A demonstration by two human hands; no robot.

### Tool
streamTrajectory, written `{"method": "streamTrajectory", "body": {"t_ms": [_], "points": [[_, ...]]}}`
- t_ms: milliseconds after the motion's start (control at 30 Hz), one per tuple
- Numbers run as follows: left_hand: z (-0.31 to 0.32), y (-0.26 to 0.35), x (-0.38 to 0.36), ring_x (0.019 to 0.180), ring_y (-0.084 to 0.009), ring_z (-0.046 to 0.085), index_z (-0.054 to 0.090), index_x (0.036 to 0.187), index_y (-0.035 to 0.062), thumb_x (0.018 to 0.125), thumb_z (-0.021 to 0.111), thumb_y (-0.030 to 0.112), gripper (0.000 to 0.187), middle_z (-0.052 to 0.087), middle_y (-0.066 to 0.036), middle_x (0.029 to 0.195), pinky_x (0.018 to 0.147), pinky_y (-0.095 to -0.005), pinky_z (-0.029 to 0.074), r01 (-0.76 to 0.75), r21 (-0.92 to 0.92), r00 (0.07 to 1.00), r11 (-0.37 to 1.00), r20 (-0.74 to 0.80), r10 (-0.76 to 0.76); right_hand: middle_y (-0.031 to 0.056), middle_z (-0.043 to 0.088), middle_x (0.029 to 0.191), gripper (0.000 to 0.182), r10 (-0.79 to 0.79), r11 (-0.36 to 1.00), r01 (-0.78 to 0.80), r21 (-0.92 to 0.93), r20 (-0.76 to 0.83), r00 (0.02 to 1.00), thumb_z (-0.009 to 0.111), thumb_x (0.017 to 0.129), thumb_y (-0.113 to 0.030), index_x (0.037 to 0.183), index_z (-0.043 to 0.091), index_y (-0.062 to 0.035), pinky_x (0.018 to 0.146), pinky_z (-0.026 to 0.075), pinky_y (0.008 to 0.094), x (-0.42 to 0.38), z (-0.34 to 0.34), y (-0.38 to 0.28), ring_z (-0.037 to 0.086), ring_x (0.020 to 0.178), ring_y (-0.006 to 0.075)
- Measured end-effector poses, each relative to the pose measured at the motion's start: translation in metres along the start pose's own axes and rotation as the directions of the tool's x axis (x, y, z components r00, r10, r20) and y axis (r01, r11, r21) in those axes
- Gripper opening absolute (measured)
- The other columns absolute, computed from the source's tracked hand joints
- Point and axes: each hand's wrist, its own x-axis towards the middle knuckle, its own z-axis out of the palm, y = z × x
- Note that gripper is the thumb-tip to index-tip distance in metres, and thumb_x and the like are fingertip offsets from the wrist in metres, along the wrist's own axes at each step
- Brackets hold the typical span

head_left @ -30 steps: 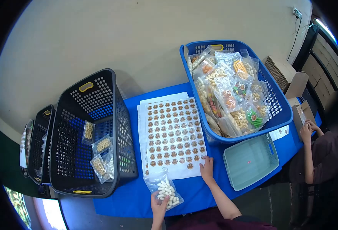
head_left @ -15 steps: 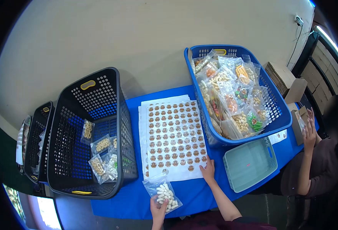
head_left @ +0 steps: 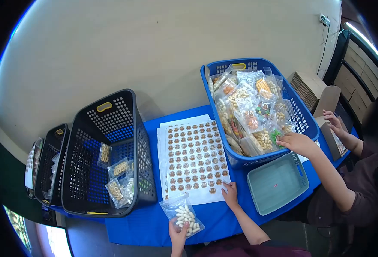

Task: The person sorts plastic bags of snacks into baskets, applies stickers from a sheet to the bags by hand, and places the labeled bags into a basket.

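My left hand (head_left: 179,233) pinches the lower edge of a clear zip bag (head_left: 184,214) holding white oblong pieces. The bag's upper part overlaps the bottom of the sticker sheets. At the lower right corner of the top sticker sheet (head_left: 195,158), my right hand (head_left: 230,195) has its fingers closed on the edge; whether a single sticker is between them cannot be made out. Rows of round brown stickers cover that sheet, with one lone sticker (head_left: 212,191) near the bottom.
Left stands a black basket (head_left: 139,171) with several filled bags (head_left: 119,168); another black basket (head_left: 47,171) is beyond. A blue basket (head_left: 240,162) heaped with bags stands right, above a green tray (head_left: 279,184). A co-worker's hand (head_left: 298,142) reaches to the blue basket, beside cardboard boxes (head_left: 307,90).
The co-worker's hands have parted, and one now reaches onto the bags in the blue basket. The view has shifted slightly. My hands keep nearly the same places.
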Motion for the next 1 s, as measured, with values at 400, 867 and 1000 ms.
{"method": "streamTrajectory", "body": {"t_ms": [400, 867, 1000], "points": [[0.029, 0.028, -0.001, 0.088, -0.0168, 0.058, 0.037, 0.112, -0.0019, 0.078, 0.063, 0.001, 0.043, 0.056, -0.015, 0.099, 0.073, -0.0253, 0.049, -0.013, 0.017, 0.999, 1.0, 0.05, 0.012, 0.0006, 0.057, 0.079, 0.013, 0.442, 0.479, -0.604, 0.636, 0.42, 0.793, 0.063, 0.077, -0.008, 0.089, 0.063, -0.0021, 0.06, 0.04, 0.0197, 0.031, -0.058, -0.022, 0.047, 0.064, 0.0068], [0.09, 0.07, 0.015, 0.092, -0.0171, 0.057, 0.036, 0.115, -0.0027, 0.079, 0.061, 0.0, 0.044, 0.056, -0.015, 0.103, 0.077, -0.0269, 0.049, 0.015, -0.089, 0.943, 0.996, 0.332, 0.015, 0.0054, 0.06, 0.078, 0.036, 0.047, 0.468, -0.515, 0.718, 0.562, 0.826, 0.063, 0.076, 0.002, 0.109, 0.049, 0.0029, 0.068, 0.044, 0.0198, 0.041, -0.168, -0.213, 0.055, 0.072, 0.0084], [0.093, 0.074, 0.011, 0.093, -0.0165, 0.057, 0.037, 0.115, -0.0024, 0.078, 0.063, 0.001, 0.044, 0.056, -0.014, 0.102, 0.077, -0.0264, 0.049, 0.025, -0.092, 0.926, 0.995, 0.376, 0.012, 0.0047, 0.06, 0.076, 0.031, 0.079, 0.583, -0.412, 0.7, 0.456, 0.886, 0.065, 0.074, 0.0, 0.102, 0.05, 0.0018, 0.062, 0.041, 0.0185, 0.027, -0.154, -0.22, 0.052, 0.067, 0.0057]]}}
